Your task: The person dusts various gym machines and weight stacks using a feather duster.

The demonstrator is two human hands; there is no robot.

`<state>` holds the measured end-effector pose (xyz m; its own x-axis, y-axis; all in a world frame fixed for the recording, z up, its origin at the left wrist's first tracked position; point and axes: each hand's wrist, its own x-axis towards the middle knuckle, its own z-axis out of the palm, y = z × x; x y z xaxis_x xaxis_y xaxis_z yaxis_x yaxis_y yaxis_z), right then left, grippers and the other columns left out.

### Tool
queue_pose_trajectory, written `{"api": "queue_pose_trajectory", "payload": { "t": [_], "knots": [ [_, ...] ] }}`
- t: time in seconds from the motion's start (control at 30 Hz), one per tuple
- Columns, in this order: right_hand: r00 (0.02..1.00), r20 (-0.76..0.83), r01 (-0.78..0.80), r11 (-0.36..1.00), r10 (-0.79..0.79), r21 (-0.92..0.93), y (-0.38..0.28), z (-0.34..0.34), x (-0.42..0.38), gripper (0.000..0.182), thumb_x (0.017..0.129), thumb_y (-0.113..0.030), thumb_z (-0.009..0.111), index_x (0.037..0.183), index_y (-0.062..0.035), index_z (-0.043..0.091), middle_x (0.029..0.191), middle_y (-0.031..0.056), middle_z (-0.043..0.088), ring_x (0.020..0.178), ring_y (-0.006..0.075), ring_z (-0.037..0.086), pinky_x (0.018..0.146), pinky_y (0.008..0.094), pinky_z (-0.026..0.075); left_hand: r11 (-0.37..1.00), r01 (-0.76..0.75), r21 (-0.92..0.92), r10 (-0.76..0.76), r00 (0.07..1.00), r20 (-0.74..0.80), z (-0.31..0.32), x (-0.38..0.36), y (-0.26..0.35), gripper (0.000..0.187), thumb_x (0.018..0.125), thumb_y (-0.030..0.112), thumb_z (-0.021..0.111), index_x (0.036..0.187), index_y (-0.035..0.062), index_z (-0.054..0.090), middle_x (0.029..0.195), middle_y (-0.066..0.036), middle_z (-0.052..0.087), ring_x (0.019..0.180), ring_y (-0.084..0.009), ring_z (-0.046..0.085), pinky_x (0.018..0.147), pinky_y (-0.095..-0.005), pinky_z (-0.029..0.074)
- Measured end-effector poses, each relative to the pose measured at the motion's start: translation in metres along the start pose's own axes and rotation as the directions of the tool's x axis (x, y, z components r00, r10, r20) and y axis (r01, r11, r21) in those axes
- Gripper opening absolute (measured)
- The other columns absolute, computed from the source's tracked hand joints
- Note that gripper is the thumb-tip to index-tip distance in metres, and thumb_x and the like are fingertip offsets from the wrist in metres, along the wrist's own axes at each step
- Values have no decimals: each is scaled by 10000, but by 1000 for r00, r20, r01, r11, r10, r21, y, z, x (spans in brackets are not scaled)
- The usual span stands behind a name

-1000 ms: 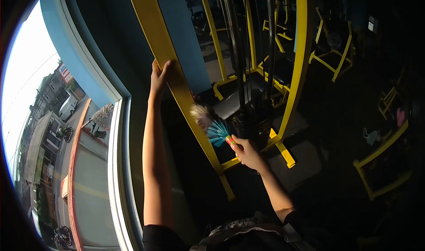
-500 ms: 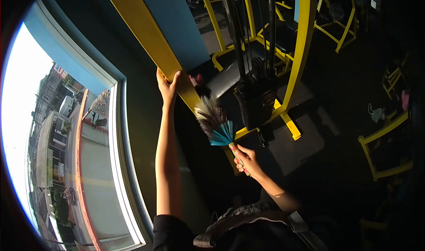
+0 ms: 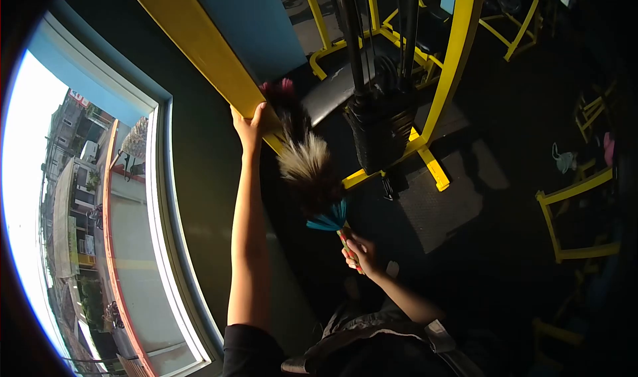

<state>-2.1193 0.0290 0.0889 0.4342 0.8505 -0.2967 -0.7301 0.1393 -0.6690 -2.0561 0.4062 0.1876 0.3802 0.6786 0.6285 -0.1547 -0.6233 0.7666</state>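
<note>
My left hand grips the edge of a slanted yellow post, thumb on the near face and fingers around the far side. In my right hand is the patterned handle of a feather duster, fingers wrapped round it. The duster's feathers run from teal at the handle through dark brown and cream to black, with a reddish tip. They point up and left, and overlap the lower part of the yellow post just right of my left hand.
A window onto a street fills the left side. Beyond the duster stand a black weight stack, a padded bench and a curved yellow frame. Another yellow frame is at right, near a pink item.
The view has shifted a little. The duster's feathers, fanned and blurred before, now stretch out longer beside the post. My right hand sits slightly further left; my left hand still holds the post.
</note>
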Motion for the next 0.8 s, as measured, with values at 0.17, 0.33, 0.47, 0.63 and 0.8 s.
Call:
{"api": "queue_pose_trajectory", "payload": {
  "t": [0.17,0.33,0.47,0.63,0.8],
  "knots": [
    [925,-293,-238,970,243,53,64,-31,5,141,898,-228,497,998,-134,526,596,6,458,394,42,391,350,169,326,996,-56,65,58,998,-24,3,-1,2,318,802,182,652,1025,-4,520,929,-60,570,819,-133,550,741,-242,436],
    [978,-157,-136,990,138,27,10,14,33,152,907,-254,479,916,-105,506,600,-12,440,414,26,391,351,164,313,998,-30,53,32,999,-41,6,-4,10,316,807,219,646,1002,-2,533,911,-54,575,806,-135,551,730,-245,432],
    [1000,1,-4,996,4,93,-11,33,19,268,907,-224,476,1131,-81,505,619,-3,455,433,31,394,391,165,327,997,-43,69,45,998,-41,8,-5,9,311,810,216,641,995,-9,534,897,-64,571,789,-144,540,724,-249,429],
    [999,-29,-29,997,31,78,94,-50,7,237,892,-213,509,1090,-83,515,621,38,491,413,66,423,371,183,339,990,-57,127,58,998,-5,5,-3,8,337,816,221,635,1022,-17,513,918,-74,563,809,-155,539,739,-257,427],
    [919,-300,-216,963,257,163,155,-86,40,236,877,-273,538,1080,-156,522,582,16,479,366,54,405,329,177,326,999,-31,40,31,999,-8,6,-4,9,358,818,241,634,1028,-18,504,919,-73,563,808,-149,550,744,-247,432]
  ]
}}
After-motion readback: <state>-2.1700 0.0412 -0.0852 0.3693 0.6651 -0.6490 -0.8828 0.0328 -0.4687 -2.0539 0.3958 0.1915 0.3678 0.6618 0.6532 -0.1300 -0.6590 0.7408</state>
